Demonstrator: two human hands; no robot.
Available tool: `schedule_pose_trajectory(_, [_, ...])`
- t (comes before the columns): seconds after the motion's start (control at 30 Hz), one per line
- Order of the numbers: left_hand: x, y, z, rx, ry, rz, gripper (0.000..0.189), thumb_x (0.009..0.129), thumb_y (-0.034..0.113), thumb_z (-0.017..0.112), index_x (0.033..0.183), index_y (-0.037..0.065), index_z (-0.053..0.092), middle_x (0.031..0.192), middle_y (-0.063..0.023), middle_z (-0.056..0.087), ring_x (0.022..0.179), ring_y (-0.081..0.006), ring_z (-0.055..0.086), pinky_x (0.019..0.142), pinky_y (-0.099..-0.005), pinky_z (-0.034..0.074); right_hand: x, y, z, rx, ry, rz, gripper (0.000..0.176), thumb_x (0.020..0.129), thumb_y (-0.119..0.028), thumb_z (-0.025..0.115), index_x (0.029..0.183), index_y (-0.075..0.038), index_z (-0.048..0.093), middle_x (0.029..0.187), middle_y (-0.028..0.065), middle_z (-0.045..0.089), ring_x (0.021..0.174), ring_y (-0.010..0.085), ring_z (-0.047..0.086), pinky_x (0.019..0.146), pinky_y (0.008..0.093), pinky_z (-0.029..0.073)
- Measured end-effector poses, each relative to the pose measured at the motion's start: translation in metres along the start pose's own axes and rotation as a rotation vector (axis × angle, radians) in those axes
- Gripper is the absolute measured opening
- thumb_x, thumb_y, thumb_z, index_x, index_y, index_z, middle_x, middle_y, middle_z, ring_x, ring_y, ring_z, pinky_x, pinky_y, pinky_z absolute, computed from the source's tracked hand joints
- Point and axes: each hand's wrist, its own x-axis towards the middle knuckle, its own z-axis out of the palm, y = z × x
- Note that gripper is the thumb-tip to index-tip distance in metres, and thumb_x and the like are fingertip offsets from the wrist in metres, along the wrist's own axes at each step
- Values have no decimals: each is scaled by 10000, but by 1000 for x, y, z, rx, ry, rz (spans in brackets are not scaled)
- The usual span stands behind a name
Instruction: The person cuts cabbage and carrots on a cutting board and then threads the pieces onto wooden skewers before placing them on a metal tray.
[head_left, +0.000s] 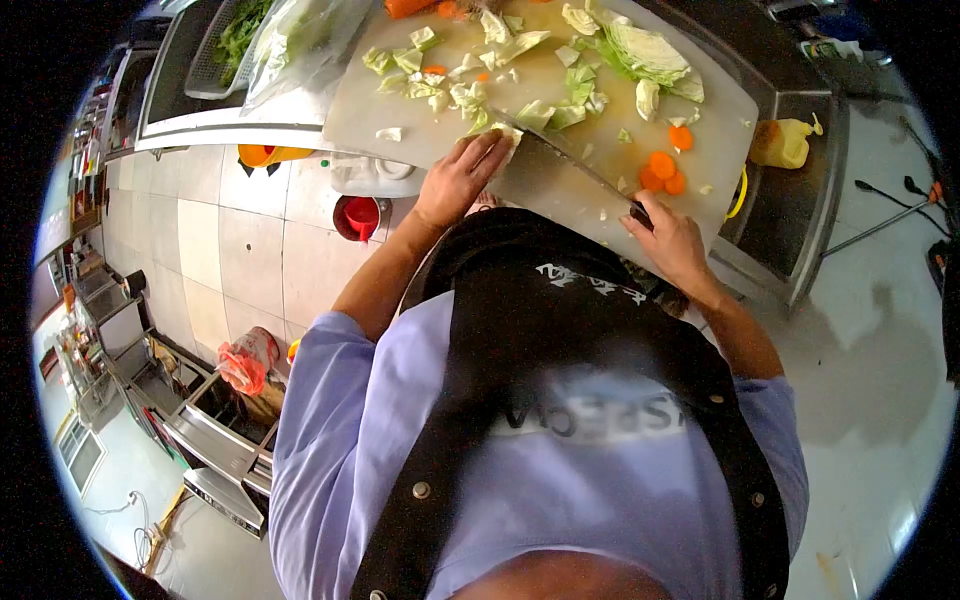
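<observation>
Right hand [668, 235], at 2 o'clock in the view: curled tight round the black handle of a knife [575, 165]. Angled with its blade towards 10 o'clock. Left hand [462, 178], at 12 o'clock: bent at the fingers, bunched together and pinning a pale cabbage piece [513, 145] right beside the blade, near its tip.

Beneath both: a pale cutting board [735, 115], stretching from 11 to 2 o'clock, scattered with chopped cabbage [408, 60]. At 1 o'clock, towards the board's far edge: a big cabbage wedge [645, 55]. At 2 o'clock, near the knife handle: round carrot slices [661, 165], partly overlapping. Close to 12 o'clock, cropped by the top edge: a thicker carrot chunk [408, 7].

Printed across the lavender shirt [340, 400], at 5 o'clock: upside-down capitals [590, 425], legible roughly as "SPECIA", blurred at the ends. Marked on the black apron [500, 320], at 3 o'clock: white characters [590, 283], too small to read.

Past the board at 2 o'clock: a yellow jug [785, 145]. Towards 10 o'clock, on the tiled floor [255, 210]: a red dipper [358, 215] inside a round pot. Between 10 and 11: leafy greens [243, 35] in a basket, beside a clear plastic bag [300, 55].
</observation>
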Motion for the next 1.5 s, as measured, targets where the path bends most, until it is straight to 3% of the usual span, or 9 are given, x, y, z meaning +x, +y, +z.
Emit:
schedule_pose_trajectory(0.2, [-3,-2,-1,39,-12,49,526,769,123,595,1288,155,508,1292,-65,519,1094,-241,550,850,-337,518,-4,-5,-11,74,-59,54,307,856,-302,628,1057,-83,547,861,159,645,774,350,637,653,432,492])
schedule_pose_trajectory(0.4, [-2,8,-5,22,168,42,490,770,187,672,1243,148,548,1182,-86,555,1003,-267,573,782,-346,512,-18,-24,-33,124,-60,109,334,850,-286,641,1104,-89,548,887,161,654,799,335,649,685,407,499])
schedule_pose_trajectory(0.5, [-6,9,3,-21,217,-8,487,729,215,713,1187,126,571,1159,-58,549,924,-221,570,730,-353,504,-23,-32,-40,181,-49,110,324,854,-276,637,1104,-89,549,912,166,655,832,339,651,705,402,504])
schedule_pose_trajectory(0.7, [-8,15,7,22,292,-72,391,759,171,690,1135,120,598,1041,-19,599,847,-179,579,667,-285,507,-29,-41,-51,182,-94,13,297,867,-265,624,1098,-98,540,928,168,657,866,342,652,716,405,508])
schedule_pose_trajectory(1.1, [-12,19,12,-19,312,-85,295,753,99,661,1045,92,620,990,-25,600,884,-203,574,696,-294,509,-25,-47,-55,92,-143,1,315,866,-272,629,1103,-102,510,896,174,658,841,360,651,671,423,506])
schedule_pose_trajectory(1.2, [-10,23,10,-97,335,-135,290,721,96,726,1000,94,647,966,-52,618,883,-243,604,709,-330,521,-20,-52,-60,111,-210,50,318,870,-274,622,1103,-90,507,863,191,652,832,377,643,661,438,494])
schedule_pose_trajectory(1.5, [-10,23,14,-128,423,-190,282,724,54,709,995,68,631,918,-51,608,839,-235,593,666,-318,516,-3,-48,-46,150,-223,11,340,867,-282,623,1094,-64,495,803,227,620,780,415,617,635,472,465])
